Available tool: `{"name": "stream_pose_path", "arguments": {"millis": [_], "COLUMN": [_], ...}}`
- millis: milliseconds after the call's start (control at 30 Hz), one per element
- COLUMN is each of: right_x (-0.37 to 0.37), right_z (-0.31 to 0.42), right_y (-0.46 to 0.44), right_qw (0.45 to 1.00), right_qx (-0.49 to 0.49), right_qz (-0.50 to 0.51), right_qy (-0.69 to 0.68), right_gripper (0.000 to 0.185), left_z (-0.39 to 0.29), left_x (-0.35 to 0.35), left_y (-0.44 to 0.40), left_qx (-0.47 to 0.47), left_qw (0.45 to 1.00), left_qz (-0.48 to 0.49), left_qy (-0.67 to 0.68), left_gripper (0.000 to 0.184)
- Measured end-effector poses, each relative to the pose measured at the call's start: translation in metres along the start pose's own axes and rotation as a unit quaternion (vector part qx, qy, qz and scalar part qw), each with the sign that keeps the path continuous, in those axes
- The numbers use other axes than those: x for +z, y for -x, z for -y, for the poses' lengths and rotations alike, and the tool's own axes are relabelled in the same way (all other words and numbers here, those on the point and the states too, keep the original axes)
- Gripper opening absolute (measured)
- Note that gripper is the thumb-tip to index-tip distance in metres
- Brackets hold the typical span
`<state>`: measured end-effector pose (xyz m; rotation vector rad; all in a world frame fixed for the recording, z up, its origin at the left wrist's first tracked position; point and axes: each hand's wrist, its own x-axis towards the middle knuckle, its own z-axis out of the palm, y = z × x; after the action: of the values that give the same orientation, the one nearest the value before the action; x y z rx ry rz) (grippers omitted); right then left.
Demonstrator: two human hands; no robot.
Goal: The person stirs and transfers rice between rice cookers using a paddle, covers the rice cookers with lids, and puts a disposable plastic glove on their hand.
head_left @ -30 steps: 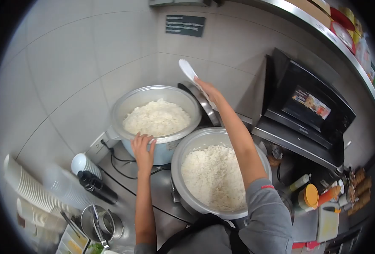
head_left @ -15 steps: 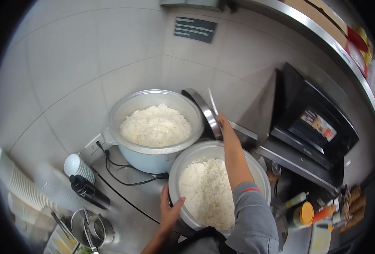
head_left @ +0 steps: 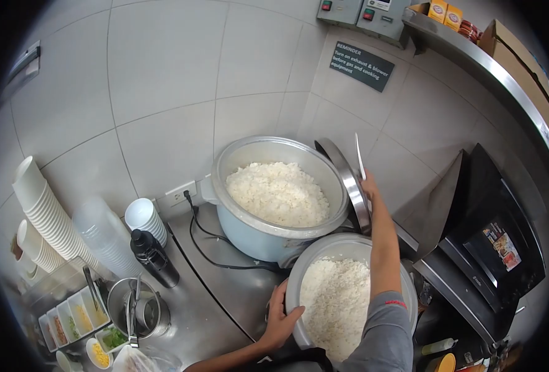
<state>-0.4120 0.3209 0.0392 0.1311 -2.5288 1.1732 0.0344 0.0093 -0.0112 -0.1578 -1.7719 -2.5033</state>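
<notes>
My left hand [head_left: 282,316] grips the left side of the nearer rice pot [head_left: 294,291], thumb over the rim and fingers against the outer wall. White rice [head_left: 333,301] fills much of that pot. Stretched across the pot, my right arm ends in my right hand [head_left: 368,185], closed around a thin white utensil seen edge-on, apparently a rice paddle [head_left: 359,155]. Right beside this hand a round metal lid [head_left: 347,180] stands on edge. A light-blue rice cooker [head_left: 249,232] behind holds a mound of rice [head_left: 277,192].
Stacked cups [head_left: 51,211], a black bottle [head_left: 154,257] and a metal pot with tongs [head_left: 139,313] stand at left. Cords [head_left: 225,266] cross the steel counter near the cooker. A black appliance [head_left: 479,260] is at right, beneath a shelf [head_left: 491,68].
The camera view has swung left, so the pots and both hands appear farther right and lower. My left hand stays on the pot and my right hand still holds the white utensil.
</notes>
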Motion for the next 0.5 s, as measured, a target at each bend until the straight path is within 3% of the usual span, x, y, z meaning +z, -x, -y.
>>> {"name": "stream_pose_path", "arguments": {"millis": [167, 333, 500], "right_x": [0.021, 0.068, 0.105], "right_z": [0.122, 0.205, 0.239], "right_y": [0.004, 0.018, 0.046], "right_qw": [0.973, 0.936, 0.919], "right_qx": [-0.225, -0.328, -0.324], "right_qz": [0.049, 0.068, 0.041], "right_qy": [0.023, 0.106, 0.221], "right_gripper": [0.031, 0.036, 0.040], "left_z": [0.007, 0.011, 0.012], "left_x": [0.014, 0.023, 0.023], "left_y": [0.003, 0.008, 0.012], "left_qx": [0.018, 0.047, 0.056], "left_qw": [1.000, 0.999, 0.997], "left_qz": [0.002, -0.018, -0.030], "left_qy": [0.015, -0.019, -0.036], "left_gripper": [0.067, 0.068, 0.069]}}
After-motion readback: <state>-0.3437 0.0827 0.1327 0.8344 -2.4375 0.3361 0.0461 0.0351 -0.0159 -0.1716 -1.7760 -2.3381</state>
